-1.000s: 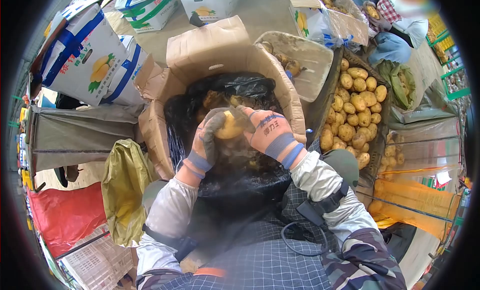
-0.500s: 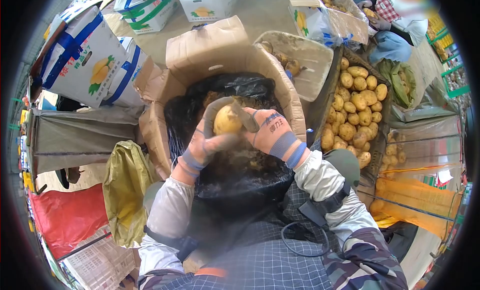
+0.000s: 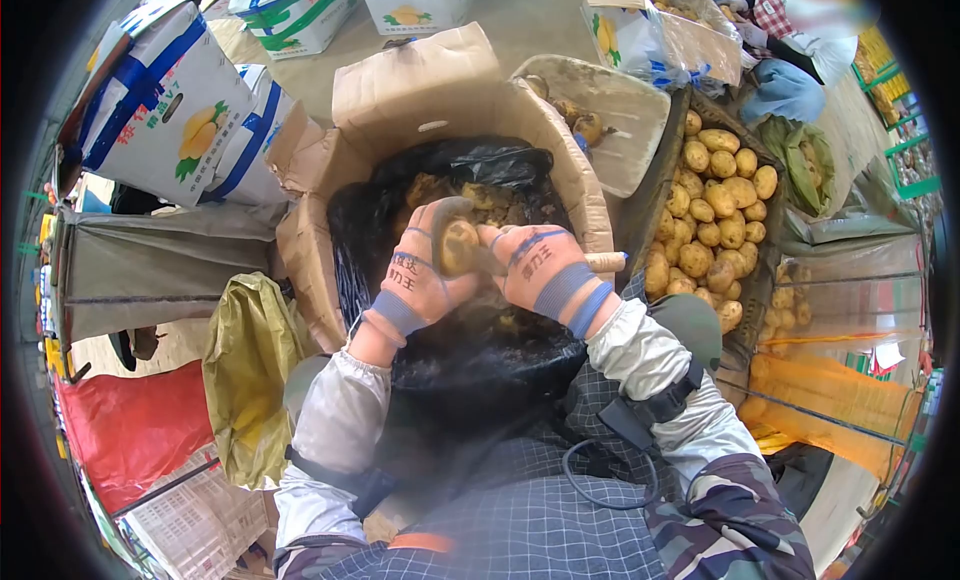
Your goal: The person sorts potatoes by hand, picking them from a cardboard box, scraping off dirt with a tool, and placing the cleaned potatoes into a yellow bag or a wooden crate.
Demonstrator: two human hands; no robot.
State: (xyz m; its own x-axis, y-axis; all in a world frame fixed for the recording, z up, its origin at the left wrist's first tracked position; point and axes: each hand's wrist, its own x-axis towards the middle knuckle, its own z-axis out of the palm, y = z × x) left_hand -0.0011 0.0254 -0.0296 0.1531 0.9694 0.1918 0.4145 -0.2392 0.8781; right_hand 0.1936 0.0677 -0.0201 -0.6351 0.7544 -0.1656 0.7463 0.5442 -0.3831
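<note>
My left hand (image 3: pixel 432 262), in an orange work glove with dark, dirty fingertips, is closed around a yellow potato (image 3: pixel 459 247). From the other side my right hand (image 3: pixel 538 268), gloved the same way, presses its curled fingers and thumb against the potato's right side. Both hands are above an open cardboard box (image 3: pixel 425 90) lined with a black plastic bag (image 3: pixel 490 158). Inside the bag lie dirty, brownish potatoes or scraps (image 3: pixel 490 205), partly hidden by my hands.
To the right stands a crate of potatoes (image 3: pixel 722 202). A dirty pale tub (image 3: pixel 635 120) holds a few darker potatoes behind the box. White printed cartons (image 3: pixel 165 120) stand at the left, beside a yellow-green sack (image 3: pixel 250 380). Another person (image 3: pixel 800 40) is at the upper right.
The potato has turned between my hands, showing a darker, brownish side. My left hand has rolled so that its printed back faces up; my right hand has shifted slightly down.
</note>
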